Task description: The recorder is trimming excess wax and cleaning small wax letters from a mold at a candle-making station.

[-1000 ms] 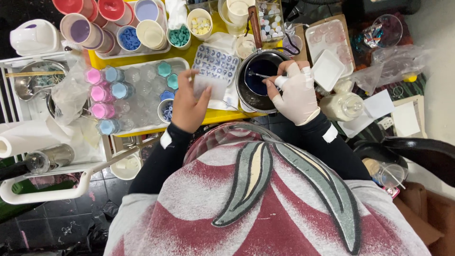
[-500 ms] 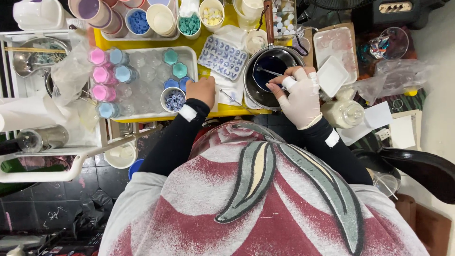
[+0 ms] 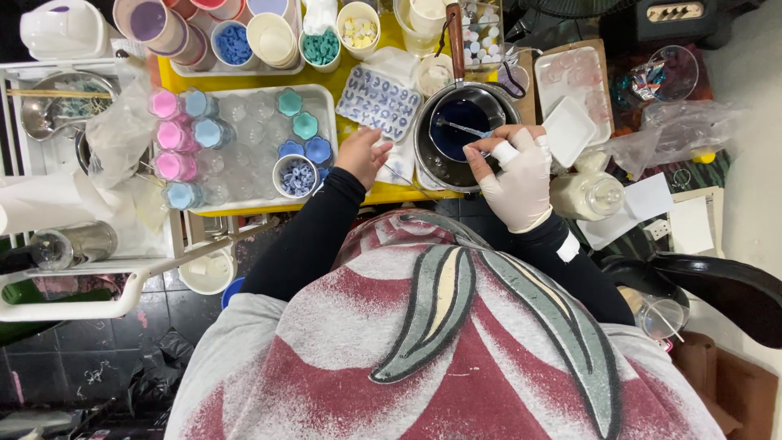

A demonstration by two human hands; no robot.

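Crumpled clear plastic bag [image 3: 680,130] at the far right; white paper sheets [image 3: 652,200] below it

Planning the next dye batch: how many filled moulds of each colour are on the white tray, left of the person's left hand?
Pink moulds: 3
Light blue moulds: 3
Teal moulds: 2
Dark blue moulds: 2
Total: 10

Black long sleeves; white glove on right hand [image 3: 515,175]; left hand [image 3: 364,155] bare; grey-and-red patterned top with leaf motifs
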